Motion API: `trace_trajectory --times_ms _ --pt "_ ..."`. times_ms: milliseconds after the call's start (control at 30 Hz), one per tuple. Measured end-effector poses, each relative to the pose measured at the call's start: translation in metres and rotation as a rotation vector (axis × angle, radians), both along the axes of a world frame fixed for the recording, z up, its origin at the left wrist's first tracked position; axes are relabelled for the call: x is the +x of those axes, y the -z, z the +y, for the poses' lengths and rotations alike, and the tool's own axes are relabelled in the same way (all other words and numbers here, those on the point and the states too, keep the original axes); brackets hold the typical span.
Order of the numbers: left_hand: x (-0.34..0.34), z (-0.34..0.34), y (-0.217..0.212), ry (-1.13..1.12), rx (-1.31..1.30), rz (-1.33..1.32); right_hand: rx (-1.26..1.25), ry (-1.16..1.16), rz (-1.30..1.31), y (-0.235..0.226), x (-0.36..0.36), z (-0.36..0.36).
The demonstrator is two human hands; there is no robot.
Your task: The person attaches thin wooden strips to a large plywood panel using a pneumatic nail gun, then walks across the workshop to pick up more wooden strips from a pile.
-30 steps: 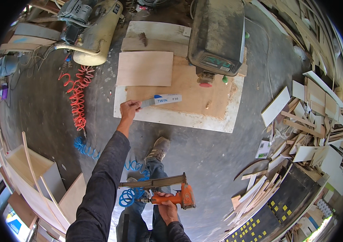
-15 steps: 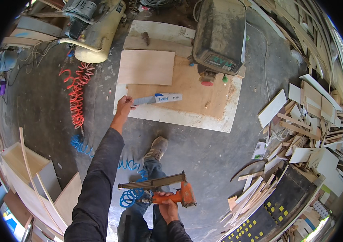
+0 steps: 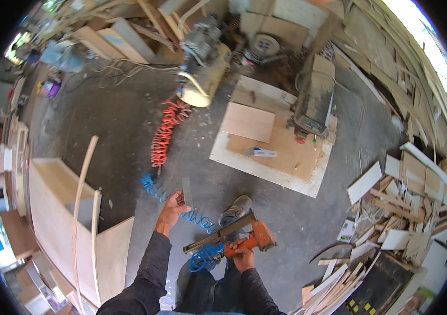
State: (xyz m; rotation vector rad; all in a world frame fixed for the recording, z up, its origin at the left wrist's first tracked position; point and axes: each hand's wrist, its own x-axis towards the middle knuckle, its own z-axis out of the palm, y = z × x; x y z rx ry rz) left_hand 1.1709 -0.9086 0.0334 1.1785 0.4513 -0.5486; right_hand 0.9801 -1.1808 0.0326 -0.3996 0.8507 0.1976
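Note:
In my left hand (image 3: pixel 170 211) is a thin grey strip of nails (image 3: pixel 187 193), pinched between thumb and fingers and standing nearly upright. My right hand (image 3: pixel 243 257) is wrapped round the handle of an orange pneumatic nail gun (image 3: pixel 261 236), held over my legs with its long magazine slanting down to the left. A blue coiled air hose (image 3: pixel 206 257) hangs at the gun's handle. Farther off, a small white and blue nail box (image 3: pixel 262 153) lies on a plywood-topped white board (image 3: pixel 299 181), beside a loose rectangular wood panel (image 3: pixel 247 122).
A cream air compressor (image 3: pixel 202 86) stands ahead, with a red coiled hose (image 3: pixel 163 139) on the floor. A dark machine (image 3: pixel 315 97) rests over the board. Wood offcuts (image 3: pixel 397 205) are heaped at right. An open wooden cabinet (image 3: pixel 58 199) with long strips stands at left.
My left hand has drawn back from the box on the board toward the nail gun, carrying the nail strip. The box stays on the board. The view has swung left.

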Motion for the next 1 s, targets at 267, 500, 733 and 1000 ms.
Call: trace_trajectory --times_ms 267,500,733,1000 --pt "-0.096 0.094 -0.198 -0.346 -0.085 -0.352 0.114 -0.384 -0.439 -0.144 0.041 0.107" --pt "-0.206 0.156 -0.304 -0.677 -0.410 -0.497 0.148 -0.627 -0.629 -0.246 -0.010 0.216" --pt "-0.329 0.195 -0.343 -0.850 0.267 -0.504 0.252 -0.836 -0.568 -0.285 -0.090 0.292" --pt "-0.408 0.198 -0.335 -0.587 1.213 -0.430 0.328 -1.003 -0.368 -0.291 -0.136 0.328"
